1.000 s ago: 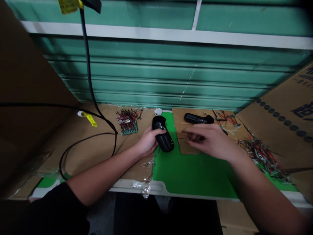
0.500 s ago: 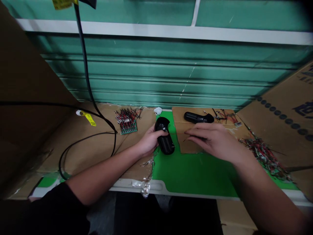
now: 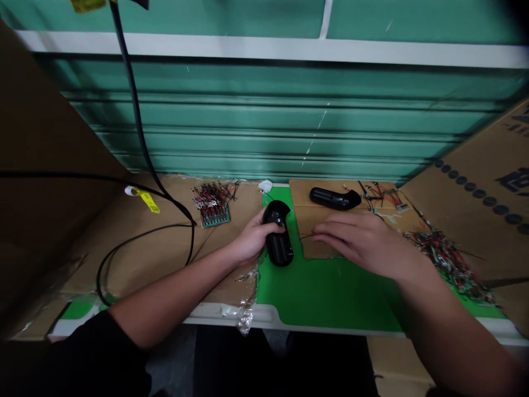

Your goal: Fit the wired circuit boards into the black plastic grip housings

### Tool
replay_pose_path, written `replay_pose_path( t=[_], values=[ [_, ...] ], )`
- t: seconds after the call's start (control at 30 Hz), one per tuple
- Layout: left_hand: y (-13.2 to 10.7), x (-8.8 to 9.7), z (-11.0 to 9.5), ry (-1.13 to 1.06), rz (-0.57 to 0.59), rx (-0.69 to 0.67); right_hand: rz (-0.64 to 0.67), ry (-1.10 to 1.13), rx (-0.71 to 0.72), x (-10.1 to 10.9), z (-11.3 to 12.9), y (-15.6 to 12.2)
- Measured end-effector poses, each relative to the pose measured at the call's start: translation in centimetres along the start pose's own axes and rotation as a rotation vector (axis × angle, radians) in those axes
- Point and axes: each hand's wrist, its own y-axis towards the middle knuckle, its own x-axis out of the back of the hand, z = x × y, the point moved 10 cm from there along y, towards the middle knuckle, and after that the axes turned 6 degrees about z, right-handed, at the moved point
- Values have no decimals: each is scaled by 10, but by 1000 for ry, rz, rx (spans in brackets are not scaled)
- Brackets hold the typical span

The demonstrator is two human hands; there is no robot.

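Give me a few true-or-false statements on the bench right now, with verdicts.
The left hand holds a black plastic handle. True.
The right hand holds a second black handle. False: that handle lies on a cardboard sheet, apart from the hand.
A green circuit board with red and black wires lies left of the left hand. True.
The loose tangle of wires lies left of the left hand. False: it lies right of the right hand.

Dim, flat light, no clear source, no glare. Deep shadow over cardboard panel (image 3: 45,138) at left. Lens distortion bows shutter slats (image 3: 264,132) toward edges; top-right corner darkened; wire bundles (image 3: 444,259) slightly soft.
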Motion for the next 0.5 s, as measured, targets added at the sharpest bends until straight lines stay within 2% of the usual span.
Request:
replay_pose_path(
  t=[0.1,0.27,0.5],
  values=[
    [-1,-7,0,84,52,6,-27,-22,-2,0,3,2],
    [-5,-18,11,162,169,95,-37,-52,-13,-9,4,9],
    [-6,-20,24,213,281,160,-8,-66,-38,-28,2,20]
  ],
)
